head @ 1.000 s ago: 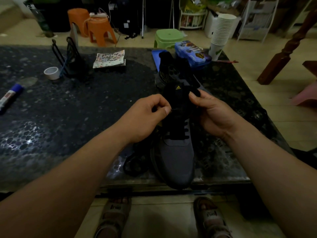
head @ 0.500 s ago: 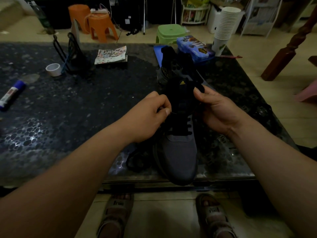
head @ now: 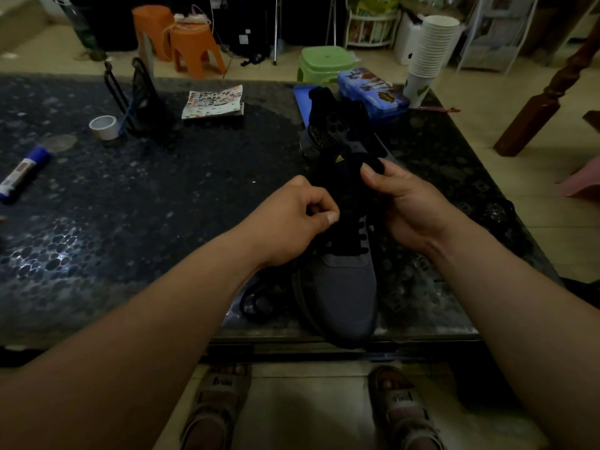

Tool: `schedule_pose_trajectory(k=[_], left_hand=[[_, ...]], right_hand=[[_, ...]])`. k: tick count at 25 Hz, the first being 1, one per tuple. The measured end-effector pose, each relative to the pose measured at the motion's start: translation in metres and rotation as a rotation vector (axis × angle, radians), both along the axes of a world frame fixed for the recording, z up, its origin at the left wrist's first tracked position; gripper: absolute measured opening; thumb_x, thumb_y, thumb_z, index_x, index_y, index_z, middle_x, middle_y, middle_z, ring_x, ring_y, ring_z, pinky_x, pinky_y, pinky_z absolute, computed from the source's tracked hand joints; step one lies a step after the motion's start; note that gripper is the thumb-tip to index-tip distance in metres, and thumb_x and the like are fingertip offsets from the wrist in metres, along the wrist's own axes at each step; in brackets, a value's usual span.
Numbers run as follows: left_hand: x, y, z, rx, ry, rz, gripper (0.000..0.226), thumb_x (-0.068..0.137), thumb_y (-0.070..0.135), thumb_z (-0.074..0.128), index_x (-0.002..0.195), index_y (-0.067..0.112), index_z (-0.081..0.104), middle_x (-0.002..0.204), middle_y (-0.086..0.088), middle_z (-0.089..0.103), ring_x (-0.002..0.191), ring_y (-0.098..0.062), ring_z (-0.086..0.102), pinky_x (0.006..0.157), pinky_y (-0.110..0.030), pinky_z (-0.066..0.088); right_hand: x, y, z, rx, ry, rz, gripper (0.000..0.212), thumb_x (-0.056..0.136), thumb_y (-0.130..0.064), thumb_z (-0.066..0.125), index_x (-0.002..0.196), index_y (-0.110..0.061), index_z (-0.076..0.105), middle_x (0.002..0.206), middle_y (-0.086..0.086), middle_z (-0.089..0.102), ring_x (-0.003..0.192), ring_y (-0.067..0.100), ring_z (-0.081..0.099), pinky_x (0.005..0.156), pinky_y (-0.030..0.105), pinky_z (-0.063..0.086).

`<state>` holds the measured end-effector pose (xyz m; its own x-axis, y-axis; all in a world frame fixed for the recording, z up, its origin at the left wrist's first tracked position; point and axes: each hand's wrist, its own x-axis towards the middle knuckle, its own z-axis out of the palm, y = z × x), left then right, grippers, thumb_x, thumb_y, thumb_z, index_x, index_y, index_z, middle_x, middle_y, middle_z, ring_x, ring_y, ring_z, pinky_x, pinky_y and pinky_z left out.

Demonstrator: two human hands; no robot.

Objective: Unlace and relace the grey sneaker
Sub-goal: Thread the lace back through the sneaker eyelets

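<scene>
One grey mesh sneaker [head: 344,293] on a speckled table [head: 130,206]: left hand [head: 289,222] pinches its black lace [head: 350,243], right hand [head: 412,209] grips the twelve-o'clock tongue [head: 341,167].

Home living room: plastic stools [head: 194,48], dark table [head: 162,196].

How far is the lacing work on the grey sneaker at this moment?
Partway. Done: the black lace crosses only the lower eyelets near the toe. In hand: the left hand pinches the lace at the eyelets; the right hand holds the grey sneaker by its upper. Left: loose lace lies coiled on the table, the upper rows look bare; unlacing or relacing, I cannot tell.
</scene>
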<state>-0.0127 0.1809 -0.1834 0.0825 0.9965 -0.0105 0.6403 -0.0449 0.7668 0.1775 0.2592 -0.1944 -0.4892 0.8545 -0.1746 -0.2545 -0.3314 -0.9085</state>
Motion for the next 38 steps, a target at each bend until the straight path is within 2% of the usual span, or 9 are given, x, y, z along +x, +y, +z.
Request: schedule_pose_trajectory(k=[4, 6, 8, 11, 15, 20, 30, 35, 38], left_hand=[[-0.001, -0.004, 0.000, 0.005, 0.000, 0.048, 0.008, 0.098, 0.027, 0.068, 0.091, 0.029, 0.071, 0.102, 0.008, 0.051, 0.087, -0.004, 0.058, 0.071, -0.006, 0.042], [-0.004, -0.007, 0.000, -0.001, 0.009, 0.051, 0.008, 0.099, 0.028, 0.067, 0.091, 0.030, 0.069, 0.103, 0.009, 0.051, 0.088, -0.004, 0.058, 0.072, -0.008, 0.041], [-0.004, -0.010, -0.001, -0.002, -0.010, 0.058, 0.008, 0.099, 0.028, 0.067, 0.093, 0.030, 0.070, 0.105, 0.009, 0.050, 0.093, -0.002, 0.057, 0.073, -0.003, 0.040], [-0.001, -0.015, -0.006, -0.005, -0.113, 0.104, 0.007, 0.099, 0.027, 0.068, 0.095, 0.027, 0.072, 0.111, 0.008, 0.050, 0.100, -0.001, 0.055, 0.076, 0.002, 0.038], [0.009, -0.019, -0.014, -0.010, -0.286, 0.230, 0.010, 0.100, 0.022, 0.068, 0.092, 0.020, 0.073, 0.118, 0.008, 0.051, 0.100, 0.001, 0.054, 0.083, -0.009, 0.040], [0.021, -0.020, -0.016, -0.086, -0.509, 0.288, 0.015, 0.101, 0.022, 0.066, 0.090, 0.016, 0.075, 0.127, 0.011, 0.051, 0.115, -0.004, 0.056, 0.089, -0.012, 0.043], [0.001, -0.023, -0.012, 0.042, -0.170, 0.177, 0.006, 0.093, 0.026, 0.075, 0.091, 0.022, 0.071, 0.112, 0.007, 0.056, 0.100, -0.003, 0.059, 0.084, -0.011, 0.045], [0.008, -0.027, -0.023, 0.100, -0.246, 0.237, 0.005, 0.093, 0.022, 0.076, 0.089, 0.020, 0.075, 0.114, 0.012, 0.058, 0.104, 0.004, 0.057, 0.083, 0.000, 0.038], [0.017, -0.029, -0.030, 0.066, -0.394, 0.311, 0.008, 0.094, 0.021, 0.074, 0.087, 0.022, 0.075, 0.119, 0.017, 0.058, 0.111, 0.006, 0.056, 0.092, -0.005, 0.040]], right_hand=[[-0.012, -0.005, 0.002, 0.078, -0.052, -0.070, 0.006, 0.101, -0.009, 0.060, 0.102, -0.013, 0.064, 0.099, 0.008, 0.074, 0.091, 0.021, 0.073, 0.080, 0.035, 0.061], [-0.012, -0.006, 0.002, 0.183, -0.133, -0.169, 0.015, 0.098, -0.010, 0.066, 0.111, -0.015, 0.061, 0.114, 0.008, 0.070, 0.106, 0.022, 0.070, 0.095, 0.040, 0.059], [-0.001, -0.015, 0.006, 0.350, -0.402, -0.293, 0.027, 0.094, -0.020, 0.075, 0.114, -0.020, 0.058, 0.121, 0.004, 0.066, 0.113, 0.016, 0.066, 0.099, 0.037, 0.057], [0.014, -0.044, 0.012, 0.533, -0.700, -0.225, 0.019, 0.091, -0.020, 0.078, 0.102, -0.016, 0.063, 0.094, 0.009, 0.068, 0.084, 0.010, 0.064, 0.077, 0.029, 0.054], [0.011, -0.072, 0.006, 0.518, -0.749, -0.108, 0.014, 0.092, -0.011, 0.076, 0.101, -0.019, 0.069, 0.085, -0.001, 0.068, 0.072, 0.001, 0.058, 0.069, 0.018, 0.049], [0.008, -0.070, 0.000, 0.491, -0.695, -0.177, 0.010, 0.094, -0.015, 0.074, 0.100, -0.023, 0.074, 0.084, -0.003, 0.071, 0.076, 0.001, 0.063, 0.073, 0.021, 0.052], [0.005, -0.066, 0.008, 0.632, -0.767, -0.117, 0.005, 0.092, -0.019, 0.077, 0.090, -0.024, 0.074, 0.079, -0.007, 0.071, 0.072, 0.002, 0.063, 0.064, 0.014, 0.047], [0.006, -0.063, 0.004, 0.613, -0.841, -0.080, 0.008, 0.091, -0.019, 0.077, 0.089, -0.024, 0.071, 0.074, -0.008, 0.066, 0.064, -0.003, 0.057, 0.058, 0.010, 0.043], [0.009, -0.063, 0.005, 0.552, -0.764, -0.035, 0.005, 0.093, -0.021, 0.075, 0.091, -0.021, 0.071, 0.073, -0.010, 0.064, 0.064, -0.002, 0.054, 0.059, 0.013, 0.042]])
